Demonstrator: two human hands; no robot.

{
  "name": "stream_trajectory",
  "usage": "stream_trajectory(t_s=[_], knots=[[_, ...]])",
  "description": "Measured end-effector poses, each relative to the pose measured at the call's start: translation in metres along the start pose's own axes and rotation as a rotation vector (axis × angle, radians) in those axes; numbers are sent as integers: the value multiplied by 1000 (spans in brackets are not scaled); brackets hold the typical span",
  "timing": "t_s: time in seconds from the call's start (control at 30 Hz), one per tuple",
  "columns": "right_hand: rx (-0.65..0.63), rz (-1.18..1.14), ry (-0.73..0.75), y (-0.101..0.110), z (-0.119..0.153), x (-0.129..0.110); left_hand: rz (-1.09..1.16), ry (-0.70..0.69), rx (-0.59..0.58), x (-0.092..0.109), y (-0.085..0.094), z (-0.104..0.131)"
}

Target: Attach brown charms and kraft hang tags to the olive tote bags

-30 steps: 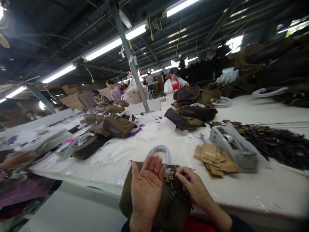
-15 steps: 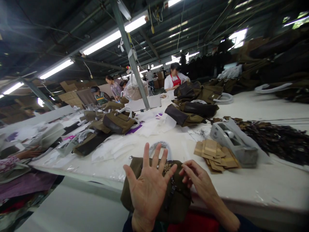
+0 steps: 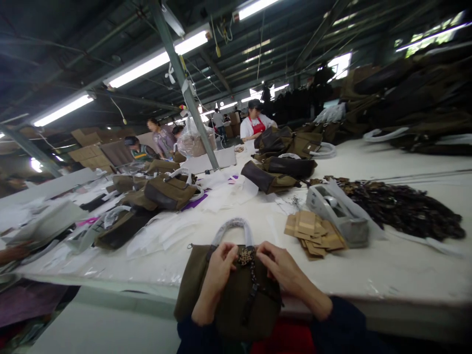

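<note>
An olive-green handbag stands at the table's front edge, its looped handle covered in pale wrapping. On its upper front lies a leopard-patterned ornament, and a dark strap with a buckle hangs below. My left hand is closed at the left of the ornament, fingertips and thumb pinched together. To the right of it my right hand is also closed in a pinch by the bag's top edge. What either pinch holds is too small to make out.
Brown cardboard pieces lie right of the bag, beside a grey tape dispenser. A heap of dark straps is farther right. More handbags and white paper sheets cover the left. Across the table is a person in a red apron.
My left hand has turned from spread fingers with the palm showing to a pinch beside the ornament. My right hand stays pinched near the bag's top. The view has shifted to the right.
</note>
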State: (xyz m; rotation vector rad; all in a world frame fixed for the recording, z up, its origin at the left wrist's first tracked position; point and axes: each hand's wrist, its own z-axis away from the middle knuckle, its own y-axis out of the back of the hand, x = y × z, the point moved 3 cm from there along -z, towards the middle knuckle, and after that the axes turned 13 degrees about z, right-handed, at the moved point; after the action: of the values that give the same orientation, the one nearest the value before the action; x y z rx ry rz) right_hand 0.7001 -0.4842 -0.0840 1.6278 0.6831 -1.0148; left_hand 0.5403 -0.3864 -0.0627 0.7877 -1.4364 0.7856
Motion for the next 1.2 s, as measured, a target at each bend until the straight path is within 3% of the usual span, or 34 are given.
stream_trajectory(t_s=[0.17,0.27,0.43,0.6,0.8,0.97,1.07,1.2], knots=[[56,115,109,-13,3,-5,-497,-87,-48,-18,-13,-17],[41,12,39,-19,13,3,-645,-93,-43,-17,-22,-18],[-80,-213,-53,-20,28,16,-453,-15,-119,-18,-21,-11],[-97,-333,-103,-19,31,23,-266,2,-184,-14,-13,5],[-130,-374,-146,-21,37,19,-312,41,-272,-9,-10,20],[-111,-381,-167,-20,34,18,-307,41,-267,-10,-9,23],[-68,-255,-156,-12,26,15,-288,32,-246,-12,-10,23],[-58,256,-59,-12,18,4,-236,25,-235,-14,-9,24]])
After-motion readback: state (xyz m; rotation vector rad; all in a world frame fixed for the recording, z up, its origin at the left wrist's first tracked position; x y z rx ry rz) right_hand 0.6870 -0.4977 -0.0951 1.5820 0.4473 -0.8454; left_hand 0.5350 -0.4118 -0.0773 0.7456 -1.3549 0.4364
